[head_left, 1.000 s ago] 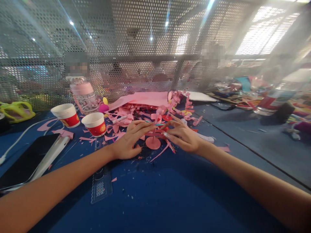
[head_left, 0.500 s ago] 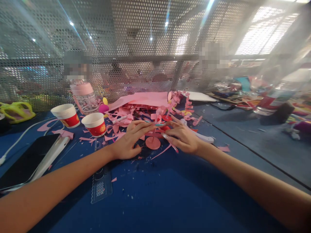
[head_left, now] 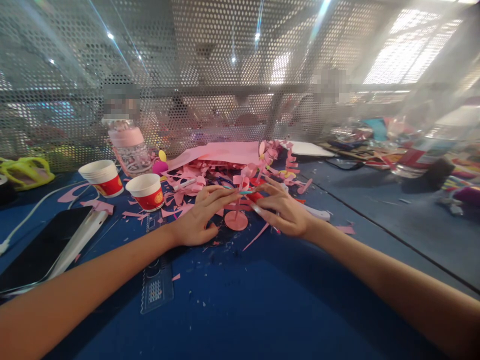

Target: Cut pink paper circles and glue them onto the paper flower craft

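My left hand rests on the table with its fingers stretched out and its thumb apart. Its fingertips reach a small pink paper stand, which has a round base, a thin stem and curled paper on top. Teal shows at the fingertips beside the stem. On the other side, my right hand is closed, thumb and fingers bent close to the stand. A red piece shows between its thumb and forefinger, and a pinkish tip pokes out below the palm. What it holds is mostly hidden. A thin pink paper strip lies beneath it.
Pink paper scraps and a pink sheet are heaped behind my hands. Paper cups, a pink-lidded bottle, a phone and a clear ruler are at left. A perforated screen stands behind.
My right hand has shifted slightly to the right, and the pink strip and the pinkish tip under it have moved the same way. My left hand and the stand look unmoved.
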{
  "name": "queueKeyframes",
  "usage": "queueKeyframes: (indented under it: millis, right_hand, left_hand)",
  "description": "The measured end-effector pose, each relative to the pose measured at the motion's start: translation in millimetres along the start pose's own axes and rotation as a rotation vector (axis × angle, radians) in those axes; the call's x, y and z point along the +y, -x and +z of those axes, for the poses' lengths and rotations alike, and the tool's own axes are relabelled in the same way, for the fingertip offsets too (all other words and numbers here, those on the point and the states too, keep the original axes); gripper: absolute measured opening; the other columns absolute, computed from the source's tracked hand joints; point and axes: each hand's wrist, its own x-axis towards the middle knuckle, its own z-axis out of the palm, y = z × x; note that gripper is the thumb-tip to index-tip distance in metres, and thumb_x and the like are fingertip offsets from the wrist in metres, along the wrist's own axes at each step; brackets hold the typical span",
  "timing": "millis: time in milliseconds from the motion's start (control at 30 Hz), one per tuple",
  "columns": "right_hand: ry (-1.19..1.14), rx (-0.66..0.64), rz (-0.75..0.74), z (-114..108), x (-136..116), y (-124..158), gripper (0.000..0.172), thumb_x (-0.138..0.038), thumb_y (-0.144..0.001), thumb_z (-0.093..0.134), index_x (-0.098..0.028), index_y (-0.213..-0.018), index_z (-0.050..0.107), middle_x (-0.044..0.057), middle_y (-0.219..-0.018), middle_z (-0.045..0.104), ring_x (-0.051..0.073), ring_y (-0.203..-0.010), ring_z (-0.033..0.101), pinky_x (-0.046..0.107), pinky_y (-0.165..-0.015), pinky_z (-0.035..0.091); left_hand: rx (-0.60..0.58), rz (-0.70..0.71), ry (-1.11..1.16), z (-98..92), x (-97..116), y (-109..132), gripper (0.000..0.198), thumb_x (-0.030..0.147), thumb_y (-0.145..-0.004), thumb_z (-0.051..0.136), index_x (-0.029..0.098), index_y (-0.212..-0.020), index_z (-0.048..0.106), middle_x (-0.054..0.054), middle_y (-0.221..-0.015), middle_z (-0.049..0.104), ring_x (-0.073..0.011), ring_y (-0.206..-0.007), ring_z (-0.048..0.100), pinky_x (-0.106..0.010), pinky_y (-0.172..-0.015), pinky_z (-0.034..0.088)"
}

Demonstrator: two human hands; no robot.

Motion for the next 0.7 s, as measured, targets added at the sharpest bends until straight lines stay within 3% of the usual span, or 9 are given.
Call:
queueKeyframes:
  millis: [67, 133, 300, 400, 533, 600, 700]
  right_hand:
    - [0.007, -0.032, 0.01, 0, 2, 0, 0.037, -0.031, -0.09, 0.033, -0.017, -0.068, 0.06, 0.006, -0.083, 0.064, 0.02, -0.092, 0.053, 0.048, -0.097, 0.022]
    - [0.013, -0.024, 0.014, -1, 4, 0, 0.042, -0.033, -0.091, 0.031, -0.018, -0.064, 0.06, 0.005, -0.077, 0.063, 0.019, -0.082, 0.055, 0.046, -0.092, 0.028]
    - [0.03, 0.085, -0.042, -8, 3, 0, 0.048, -0.033, -0.091, 0.028, -0.018, -0.055, 0.055, 0.004, -0.06, 0.055, 0.017, -0.066, 0.052, 0.043, -0.079, 0.036]
    - [0.019, 0.132, -0.037, -9, 1, -1, 0.041, -0.032, -0.09, 0.03, -0.017, -0.064, 0.057, 0.007, -0.069, 0.059, 0.018, -0.071, 0.052, 0.041, -0.075, 0.039]
    - [0.016, 0.042, -0.019, -4, 0, -2, 0.032, -0.029, -0.089, 0.035, -0.016, -0.075, 0.06, 0.009, -0.085, 0.063, 0.021, -0.088, 0.054, 0.043, -0.082, 0.038]
    - [-0.008, 0.058, 0.037, -1, 0, -2, 0.032, -0.027, -0.089, 0.036, -0.016, -0.069, 0.059, 0.007, -0.074, 0.062, 0.019, -0.08, 0.056, 0.041, -0.079, 0.04]
    - [-0.115, 0.234, 0.253, 2, 1, -4, 0.03, -0.027, -0.086, 0.041, -0.018, -0.061, 0.054, 0.003, -0.06, 0.056, 0.015, -0.062, 0.053, 0.033, -0.063, 0.042]
  left_hand:
    - [-0.004, -0.01, -0.003, -0.2, 0, 0, 0.084, 0.007, -0.059, 0.042, 0.028, -0.138, 0.024, -0.004, -0.139, 0.035, -0.0275, -0.122, 0.028, -0.052, -0.102, 0.022]
    - [-0.006, -0.012, -0.002, -0.3, 0, 0, 0.083, 0.007, -0.06, 0.042, 0.028, -0.138, 0.024, -0.004, -0.139, 0.034, -0.0276, -0.122, 0.028, -0.052, -0.102, 0.021]
    - [0.003, 0.0, 0.008, 0.7, -1, 0, 0.078, 0.011, -0.064, 0.043, 0.028, -0.138, 0.024, -0.005, -0.138, 0.035, -0.0281, -0.121, 0.028, -0.052, -0.101, 0.022]
    - [0.015, 0.017, 0.019, 1.0, -1, 0, 0.076, 0.013, -0.066, 0.044, 0.027, -0.138, 0.025, -0.005, -0.138, 0.035, -0.0279, -0.121, 0.028, -0.051, -0.101, 0.022]
    - [0.0, -0.011, 0.009, 0.1, 0, 1, 0.08, 0.008, -0.061, 0.043, 0.026, -0.137, 0.025, -0.005, -0.138, 0.035, -0.0274, -0.122, 0.027, -0.051, -0.102, 0.021]
    - [-0.005, -0.019, 0.005, -0.3, 1, 1, 0.083, 0.007, -0.059, 0.042, 0.027, -0.138, 0.025, -0.005, -0.138, 0.035, -0.0273, -0.122, 0.027, -0.051, -0.102, 0.021]
    - [0.0, -0.014, 0.004, -0.3, 1, 1, 0.087, 0.005, -0.057, 0.042, 0.028, -0.138, 0.023, -0.004, -0.139, 0.034, -0.0276, -0.122, 0.028, -0.053, -0.102, 0.022]
